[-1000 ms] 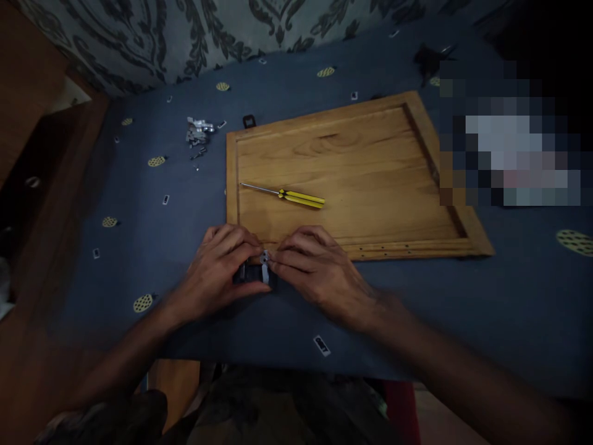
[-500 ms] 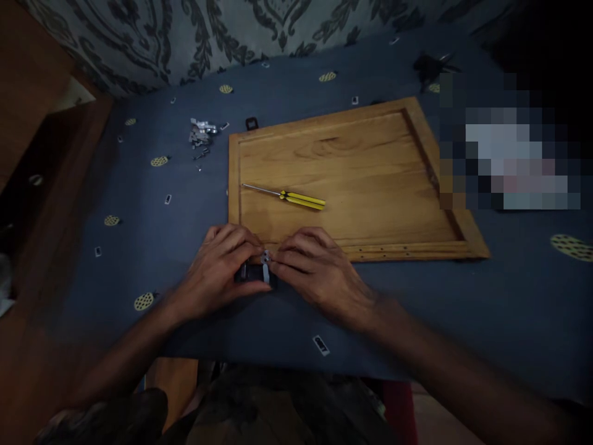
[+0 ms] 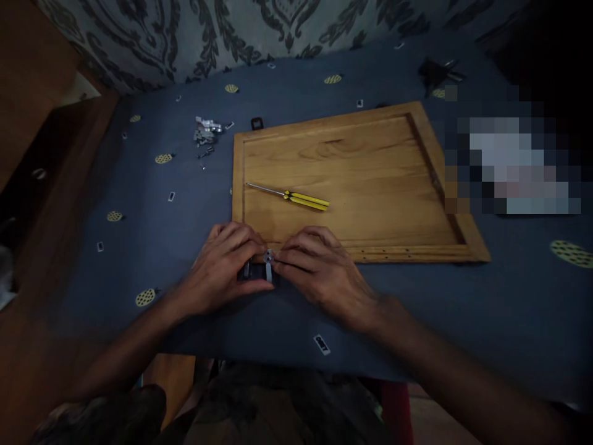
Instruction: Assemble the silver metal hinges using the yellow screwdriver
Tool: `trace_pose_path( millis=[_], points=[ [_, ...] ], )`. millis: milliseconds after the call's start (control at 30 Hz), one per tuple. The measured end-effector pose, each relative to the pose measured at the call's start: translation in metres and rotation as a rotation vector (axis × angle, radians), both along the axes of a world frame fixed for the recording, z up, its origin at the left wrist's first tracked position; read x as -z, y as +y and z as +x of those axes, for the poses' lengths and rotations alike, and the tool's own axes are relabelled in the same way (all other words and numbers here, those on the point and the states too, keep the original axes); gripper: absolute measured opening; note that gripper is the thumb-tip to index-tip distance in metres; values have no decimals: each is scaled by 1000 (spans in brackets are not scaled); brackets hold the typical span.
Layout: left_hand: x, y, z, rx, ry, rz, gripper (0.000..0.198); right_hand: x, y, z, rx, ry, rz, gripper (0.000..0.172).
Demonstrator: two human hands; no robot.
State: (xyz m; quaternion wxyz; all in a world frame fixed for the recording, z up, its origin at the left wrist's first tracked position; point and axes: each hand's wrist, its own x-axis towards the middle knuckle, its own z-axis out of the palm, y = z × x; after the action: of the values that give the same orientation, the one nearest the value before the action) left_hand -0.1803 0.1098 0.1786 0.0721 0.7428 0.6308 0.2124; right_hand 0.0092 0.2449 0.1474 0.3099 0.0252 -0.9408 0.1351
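My left hand (image 3: 222,269) and my right hand (image 3: 319,272) meet at the near edge of a wooden panel (image 3: 370,179). Both are closed around a small dark and silver metal fitting (image 3: 265,267) that rests on the blue cloth against the panel's front left corner. Fingers of each hand pinch the fitting from either side, hiding most of it. A yellow-handled screwdriver (image 3: 296,196) lies on the panel just beyond my hands, its tip pointing left.
A blue patterned cloth (image 3: 139,247) covers the table. A small pile of metal hardware (image 3: 206,131) lies at the back left. A dark object (image 3: 438,71) sits at the back right. A patterned curtain hangs behind the table.
The hands and fitting stay in place; only the view has shifted slightly.
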Motion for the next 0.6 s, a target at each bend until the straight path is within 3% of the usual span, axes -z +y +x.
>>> trace_pose_path(
  millis=[267, 433, 600],
  points=[
    [-7, -1, -1, -13, 57, 16, 50, 0, 0, 0, -10, 22, -18, 14],
    [-16, -4, -12, -160, -94, 54, 27, 4, 1, -3, -14, 75, -28, 20],
    [-15, -5, -22, -163, -185, 51, 27, 4, 2, -3, -49, 79, -52, 21]
  ],
)
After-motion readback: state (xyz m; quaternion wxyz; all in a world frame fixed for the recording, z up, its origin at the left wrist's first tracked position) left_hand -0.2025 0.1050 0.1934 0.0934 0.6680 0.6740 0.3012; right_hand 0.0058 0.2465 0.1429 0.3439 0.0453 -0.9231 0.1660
